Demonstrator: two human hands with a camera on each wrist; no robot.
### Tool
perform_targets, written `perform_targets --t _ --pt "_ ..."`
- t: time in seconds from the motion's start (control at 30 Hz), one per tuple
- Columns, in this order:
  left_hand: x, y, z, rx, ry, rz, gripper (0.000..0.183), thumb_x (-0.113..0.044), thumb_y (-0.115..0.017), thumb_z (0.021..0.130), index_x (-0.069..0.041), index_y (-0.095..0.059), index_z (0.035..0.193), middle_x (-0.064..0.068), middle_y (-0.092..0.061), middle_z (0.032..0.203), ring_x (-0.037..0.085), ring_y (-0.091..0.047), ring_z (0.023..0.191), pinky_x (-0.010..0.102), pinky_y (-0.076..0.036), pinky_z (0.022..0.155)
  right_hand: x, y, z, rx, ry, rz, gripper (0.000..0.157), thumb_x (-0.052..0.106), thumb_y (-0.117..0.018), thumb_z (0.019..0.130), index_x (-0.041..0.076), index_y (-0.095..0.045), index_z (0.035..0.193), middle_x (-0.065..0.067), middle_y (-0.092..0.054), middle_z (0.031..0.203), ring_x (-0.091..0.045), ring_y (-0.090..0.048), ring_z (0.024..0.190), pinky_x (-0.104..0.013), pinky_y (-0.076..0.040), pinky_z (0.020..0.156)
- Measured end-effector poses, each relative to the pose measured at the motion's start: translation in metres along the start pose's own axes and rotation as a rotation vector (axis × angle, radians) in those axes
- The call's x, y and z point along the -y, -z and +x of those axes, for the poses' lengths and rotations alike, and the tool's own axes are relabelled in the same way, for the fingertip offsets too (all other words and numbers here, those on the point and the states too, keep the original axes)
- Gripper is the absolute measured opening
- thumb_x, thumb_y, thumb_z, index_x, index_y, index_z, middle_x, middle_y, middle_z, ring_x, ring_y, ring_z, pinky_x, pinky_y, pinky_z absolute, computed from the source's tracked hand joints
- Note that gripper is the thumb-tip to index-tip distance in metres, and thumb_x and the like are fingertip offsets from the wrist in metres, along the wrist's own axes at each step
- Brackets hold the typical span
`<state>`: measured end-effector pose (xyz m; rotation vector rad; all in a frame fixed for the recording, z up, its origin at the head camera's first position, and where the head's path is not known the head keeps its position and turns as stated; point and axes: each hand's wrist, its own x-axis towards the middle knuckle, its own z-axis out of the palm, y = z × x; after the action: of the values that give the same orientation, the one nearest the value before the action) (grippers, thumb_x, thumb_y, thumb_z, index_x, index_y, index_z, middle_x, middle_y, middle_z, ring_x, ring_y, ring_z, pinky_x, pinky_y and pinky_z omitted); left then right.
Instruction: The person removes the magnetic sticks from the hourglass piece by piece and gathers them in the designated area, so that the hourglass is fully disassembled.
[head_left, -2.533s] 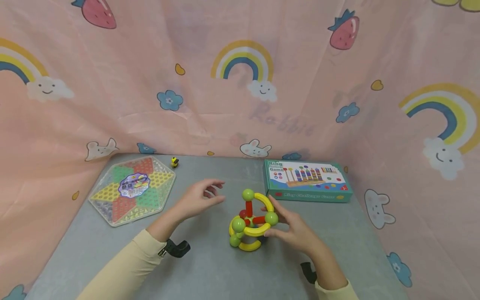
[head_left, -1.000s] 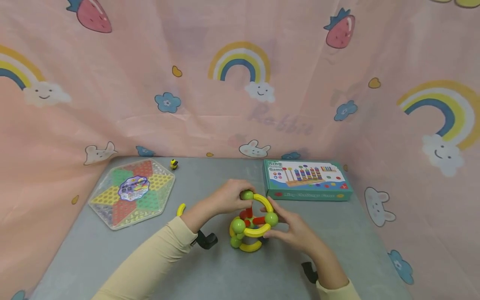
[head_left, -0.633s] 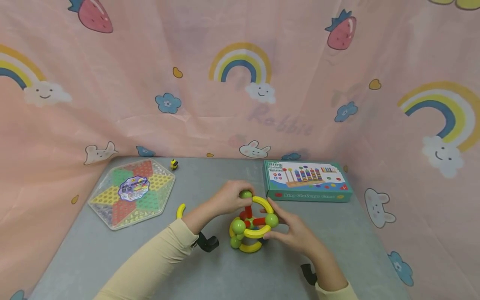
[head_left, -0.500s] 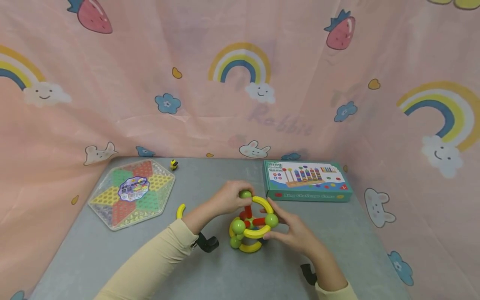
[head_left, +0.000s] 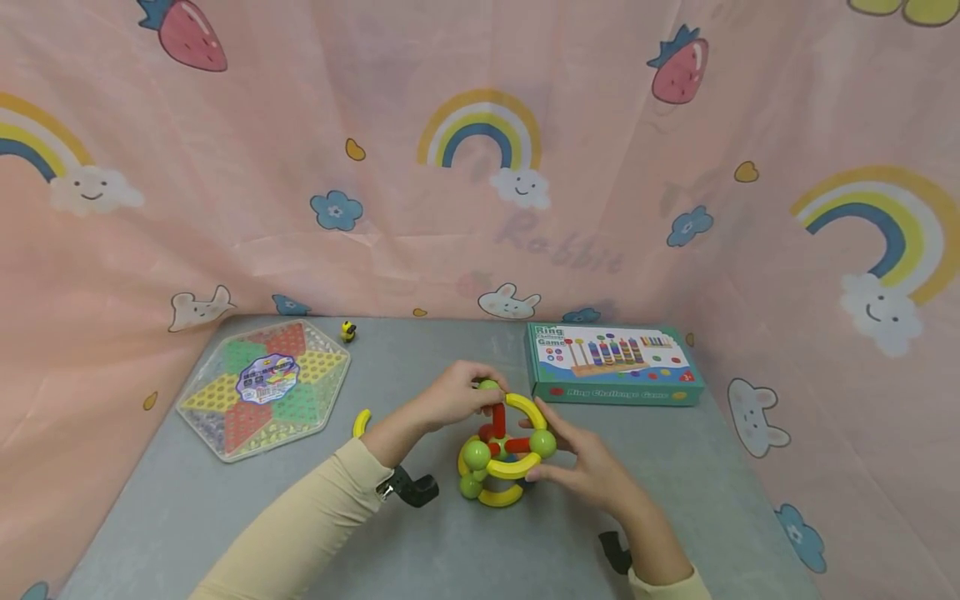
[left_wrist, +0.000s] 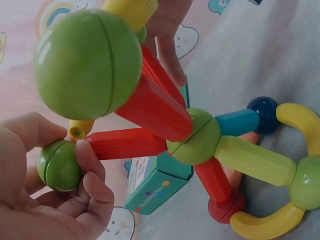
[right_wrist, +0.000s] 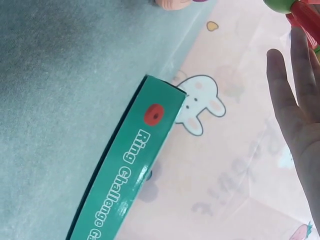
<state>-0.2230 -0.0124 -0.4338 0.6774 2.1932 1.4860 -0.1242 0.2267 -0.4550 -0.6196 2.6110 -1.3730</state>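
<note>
A ball-and-stick toy structure [head_left: 476,455] of green balls, red rods and yellow arcs stands mid-table. My left hand [head_left: 456,398] pinches a green ball [left_wrist: 61,167] at its top. In the left wrist view this ball sits just off the ends of an upright red rod [left_wrist: 127,143] and a yellow arc [left_wrist: 80,129]. My right hand [head_left: 592,467] holds the structure's right side, thumb by the front arc [head_left: 508,467] and fingers behind the upper arc. A teal rod [left_wrist: 237,125], a dark blue ball [left_wrist: 262,115] and a red ball [left_wrist: 227,206] show lower down.
A loose yellow arc [head_left: 362,422] lies left of the structure, partly behind the left forearm. A hexagonal Chinese checkers set [head_left: 322,367] lies at the left, a small bee figure [head_left: 348,331] beside it. The Ring Challenge Game box [head_left: 618,392] is at the back right, before a pink curtain [head_left: 405,250].
My left hand came from the left to the structure's top ball and has shifted it slightly up and left, away from the upper arc's end. My right hand stays put.
</note>
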Motion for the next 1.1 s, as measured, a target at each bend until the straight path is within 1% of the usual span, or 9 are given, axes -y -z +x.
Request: perform_targets --t 0.07,0.17,0.3,0.4,0.53,0.67,0.8,0.97,1.1 --pt "0.000 0.001 -0.001 0.004 0.004 -0.020 0.016 -0.016 -0.061 0.098 -0.009 -0.074 0.105 0.005 -0.070 0.088 0.028 -0.065 0.077 0.028 -0.053 0.068 0.000 0.000 0.000 -0.002 -0.005 0.001 0.092 0.031 -0.079 0.086 0.014 -0.028 0.160 -0.007 -0.064 0.138 -0.030 -0.062 0.126 -0.049 -0.049 0.102" --pt "-0.001 0.003 -0.003 -0.001 0.009 -0.019 0.022 -0.021 -0.063 0.098 -0.009 -0.073 0.113 0.006 -0.072 0.094 0.022 -0.067 0.078 0.029 -0.054 0.071 0.000 0.000 -0.001 -0.005 -0.007 -0.007 0.091 0.031 -0.079 0.087 0.013 -0.028 0.160 -0.008 -0.063 0.139 -0.031 -0.062 0.126 -0.051 -0.049 0.102" --pt "-0.002 0.014 -0.006 -0.022 0.022 0.001 0.037 -0.021 -0.068 0.096 -0.012 -0.066 0.132 0.010 -0.065 0.125 0.022 -0.069 0.095 0.035 -0.056 0.081 0.001 0.000 0.000 -0.009 -0.007 -0.012 0.092 0.031 -0.079 0.086 0.013 -0.028 0.160 -0.007 -0.063 0.139 -0.032 -0.062 0.126 -0.051 -0.049 0.102" --pt "-0.002 0.027 -0.009 -0.058 0.025 0.040 0.046 -0.018 -0.069 0.095 -0.014 -0.060 0.140 0.011 -0.058 0.137 0.021 -0.068 0.104 0.037 -0.056 0.084 0.001 0.000 -0.001 -0.011 -0.004 -0.010 0.092 0.032 -0.080 0.086 0.014 -0.028 0.160 -0.007 -0.064 0.139 -0.034 -0.061 0.126 -0.052 -0.049 0.102" --pt "-0.002 0.048 -0.015 -0.125 0.032 0.072 0.052 -0.017 -0.072 0.094 -0.014 -0.056 0.143 0.010 -0.062 0.131 0.022 -0.067 0.105 0.036 -0.055 0.084 0.000 0.000 -0.002 -0.010 -0.005 -0.022 0.093 0.033 -0.080 0.085 0.015 -0.028 0.160 -0.007 -0.064 0.139 -0.032 -0.061 0.126 -0.049 -0.049 0.102" --pt "0.001 0.070 -0.023 -0.202 0.040 0.089 0.047 -0.017 -0.076 0.091 -0.012 -0.060 0.135 0.009 -0.064 0.125 0.025 -0.063 0.110 0.039 -0.055 0.088 0.000 -0.001 -0.002 -0.009 -0.002 -0.030 0.094 0.033 -0.080 0.085 0.014 -0.028 0.160 -0.007 -0.064 0.139 -0.029 -0.061 0.127 -0.048 -0.049 0.102" --pt "0.010 0.089 -0.030 -0.256 0.059 0.107 0.042 -0.019 -0.077 0.090 -0.013 -0.066 0.130 0.011 -0.066 0.122 0.030 -0.062 0.113 0.041 -0.055 0.087 0.000 -0.001 -0.001 -0.008 0.001 -0.018 0.094 0.032 -0.080 0.085 0.014 -0.027 0.161 -0.006 -0.063 0.139 -0.029 -0.060 0.128 -0.049 -0.048 0.103" --pt "0.023 0.105 -0.036 -0.299 0.108 0.111 0.044 -0.020 -0.077 0.091 -0.016 -0.066 0.133 0.012 -0.064 0.125 0.030 -0.061 0.115 0.042 -0.055 0.088 0.000 0.000 -0.002 -0.009 0.002 -0.029 0.094 0.033 -0.080 0.085 0.016 -0.027 0.161 -0.006 -0.063 0.140 -0.032 -0.060 0.128 -0.050 -0.048 0.103" --pt "0.037 0.113 -0.035 -0.330 0.132 0.126 0.048 -0.020 -0.076 0.091 -0.011 -0.062 0.136 0.013 -0.063 0.130 0.030 -0.060 0.117 0.043 -0.054 0.093 0.000 0.000 -0.001 -0.005 0.000 -0.050 0.093 0.033 -0.080 0.085 0.017 -0.028 0.161 -0.004 -0.063 0.140 -0.029 -0.061 0.127 -0.049 -0.049 0.103"
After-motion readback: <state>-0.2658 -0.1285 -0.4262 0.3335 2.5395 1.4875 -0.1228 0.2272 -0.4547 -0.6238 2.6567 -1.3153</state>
